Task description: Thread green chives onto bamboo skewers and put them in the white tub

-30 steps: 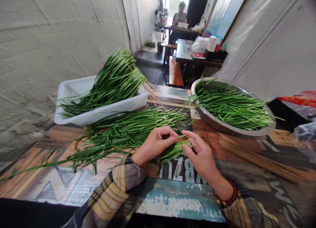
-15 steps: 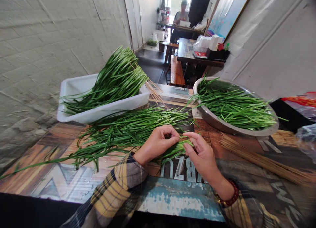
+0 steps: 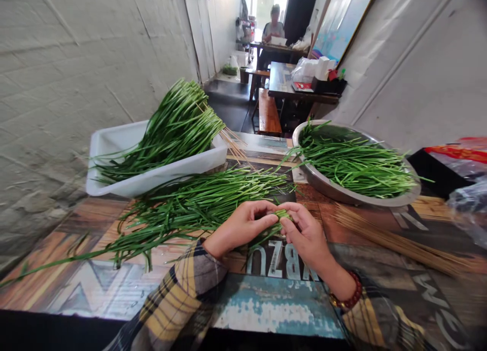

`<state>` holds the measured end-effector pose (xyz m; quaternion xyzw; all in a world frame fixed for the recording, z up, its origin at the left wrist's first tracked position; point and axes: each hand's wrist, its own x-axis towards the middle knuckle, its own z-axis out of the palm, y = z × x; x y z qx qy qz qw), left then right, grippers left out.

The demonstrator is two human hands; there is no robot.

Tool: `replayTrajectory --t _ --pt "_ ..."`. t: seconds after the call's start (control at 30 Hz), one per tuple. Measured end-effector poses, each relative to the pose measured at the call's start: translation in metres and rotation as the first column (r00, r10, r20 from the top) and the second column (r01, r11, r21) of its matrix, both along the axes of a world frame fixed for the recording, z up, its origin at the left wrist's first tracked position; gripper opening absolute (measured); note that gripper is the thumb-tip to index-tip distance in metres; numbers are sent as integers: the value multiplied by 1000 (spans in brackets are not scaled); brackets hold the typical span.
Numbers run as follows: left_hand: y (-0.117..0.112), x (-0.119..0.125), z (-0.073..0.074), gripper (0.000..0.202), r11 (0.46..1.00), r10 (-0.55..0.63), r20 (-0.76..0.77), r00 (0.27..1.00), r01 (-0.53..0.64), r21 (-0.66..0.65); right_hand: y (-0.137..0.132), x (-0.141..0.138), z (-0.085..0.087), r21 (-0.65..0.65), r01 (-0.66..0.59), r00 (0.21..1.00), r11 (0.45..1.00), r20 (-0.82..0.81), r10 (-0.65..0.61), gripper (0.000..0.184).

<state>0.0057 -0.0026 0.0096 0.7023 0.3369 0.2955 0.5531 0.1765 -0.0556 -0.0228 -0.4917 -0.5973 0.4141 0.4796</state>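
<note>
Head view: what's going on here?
A person's left hand and right hand pinch the ends of a small bunch of green stalks over the table. A loose pile of stalks lies just beyond. Behind it, a white tub holds skewered stalks; right of that, a metal bowl holds more stalks, with thin sticks nearby.

Glossy stalks [image 3: 213, 191], smooth metal bowl [image 3: 327, 187]
</note>
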Motion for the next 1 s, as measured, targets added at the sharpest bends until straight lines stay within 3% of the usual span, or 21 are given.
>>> replayTrajectory --t 0.1,0.2,0.4,0.7,1.0 --pt "2 0 -3 26 998 23 -29 999 -25 -66 0 1 2 -31 -39 997 999 -62 37 29" --pt "5 -2 -5 25 990 121 4 993 -121 -67 -1 4 3 -32 -52 995 998 -85 49 29" --pt "4 -3 -2 27 969 243 40 969 -240 -68 -2 7 11 -58 -97 971 994 214 107 26" --pt "2 -3 3 37 988 81 -1 997 -80 -132 -5 -1 16 85 -56 948 995 318 26 24" --pt "2 -2 1 44 991 62 -66 996 -70 -115 -3 1 3 123 -25 928 992 372 -23 27"
